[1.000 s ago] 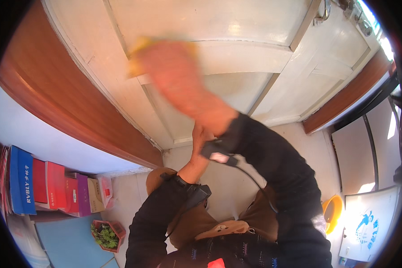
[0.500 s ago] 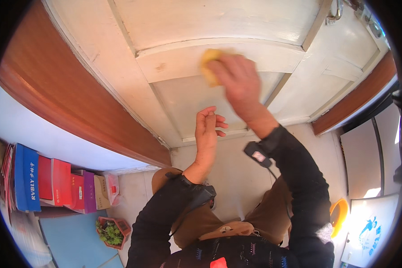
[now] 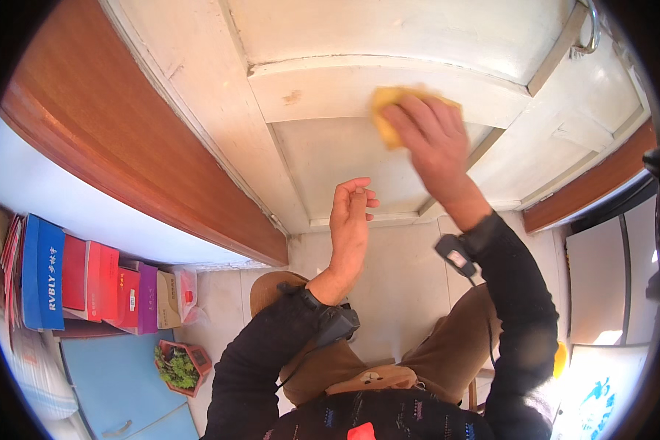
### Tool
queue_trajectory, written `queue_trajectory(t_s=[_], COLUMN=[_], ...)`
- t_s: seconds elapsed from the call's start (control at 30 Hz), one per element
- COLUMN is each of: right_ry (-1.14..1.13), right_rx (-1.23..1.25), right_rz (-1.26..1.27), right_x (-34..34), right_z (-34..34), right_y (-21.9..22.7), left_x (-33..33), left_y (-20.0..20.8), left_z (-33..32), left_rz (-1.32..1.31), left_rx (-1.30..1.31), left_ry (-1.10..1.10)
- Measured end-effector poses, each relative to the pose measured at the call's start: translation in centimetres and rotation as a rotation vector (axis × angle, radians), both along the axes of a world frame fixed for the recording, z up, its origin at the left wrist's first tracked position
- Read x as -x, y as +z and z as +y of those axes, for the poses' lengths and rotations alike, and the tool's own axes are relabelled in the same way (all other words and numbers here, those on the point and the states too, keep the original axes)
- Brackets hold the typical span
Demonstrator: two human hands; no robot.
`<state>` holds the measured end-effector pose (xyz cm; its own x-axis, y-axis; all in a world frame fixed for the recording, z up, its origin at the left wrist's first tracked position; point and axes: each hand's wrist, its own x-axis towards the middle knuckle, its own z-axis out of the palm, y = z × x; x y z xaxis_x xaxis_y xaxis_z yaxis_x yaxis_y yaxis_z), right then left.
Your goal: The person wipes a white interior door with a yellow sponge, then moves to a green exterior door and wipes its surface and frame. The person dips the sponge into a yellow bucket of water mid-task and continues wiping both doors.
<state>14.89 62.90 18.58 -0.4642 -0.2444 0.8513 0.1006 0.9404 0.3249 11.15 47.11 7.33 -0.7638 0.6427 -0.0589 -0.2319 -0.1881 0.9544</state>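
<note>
My right hand (image 3: 441,147) presses a yellow cloth (image 3: 390,117) against a cream-white panelled door (image 3: 330,88). The cloth lies over the curved rail and the top of the lower panel, its edges showing around my fingers. Left of it on the same rail is a small brownish mark (image 3: 292,97). Lower down, my left hand (image 3: 350,227) hovers in front of the lower panel with nothing in it. Its fingers are loosely bent and a little apart, and it does not appear to touch the door.
A reddish-brown wooden frame (image 3: 139,147) borders the door on the left. Coloured boxes (image 3: 103,279) stand on a blue cabinet (image 3: 103,374), near a potted plant (image 3: 177,369). A metal handle (image 3: 592,33) sits at upper right. Pale cabinets (image 3: 598,271) line the right side.
My right hand and the cloth have moved right along the door's rail, and more of the cloth is spread out. The view has shifted slightly; my left hand stays loosely bent.
</note>
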Motion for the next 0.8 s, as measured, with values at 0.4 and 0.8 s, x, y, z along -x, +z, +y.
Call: queue_trajectory(t_s=[0.4, 0.8], right_ry=[0.066, 0.233], right_rx=[-0.074, -0.166], right_rz=[-0.024, -0.035], right_x=[1.9, 5.4], right_z=[-1.0, -3.0], right_y=[0.2, 1.4], left_x=[-1.0, -2.1], left_y=[-1.8, -4.6], left_z=[0.5, 2.1], left_rz=[0.124, 0.228], left_rx=[0.103, 0.005], left_ry=[-0.045, -0.149])
